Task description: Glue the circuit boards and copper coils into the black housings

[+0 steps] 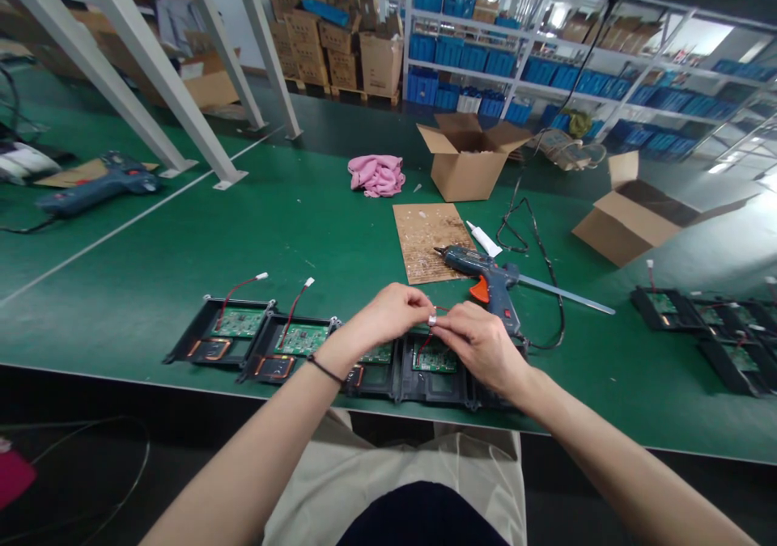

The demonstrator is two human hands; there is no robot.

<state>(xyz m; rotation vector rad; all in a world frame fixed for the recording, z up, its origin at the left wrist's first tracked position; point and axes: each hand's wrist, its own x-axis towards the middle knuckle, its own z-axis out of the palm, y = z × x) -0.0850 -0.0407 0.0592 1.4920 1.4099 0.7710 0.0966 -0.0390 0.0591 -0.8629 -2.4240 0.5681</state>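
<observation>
My left hand and my right hand meet above a row of black plastic housings, thumbs and fingertips pinched together. Between them is a small white wire connector on thin red wires, partly covered by my fingers. Directly below lies a black housing with a green circuit board in it. To the left, other housings hold green boards and copper coils; red leads with white plugs stick up from two of them. My forearms hide parts of the row.
A glue gun with its glue stick rests by a stained cardboard sheet. Behind are a white tube, a pink cloth and open cartons. More housings lie right; another glue gun lies left.
</observation>
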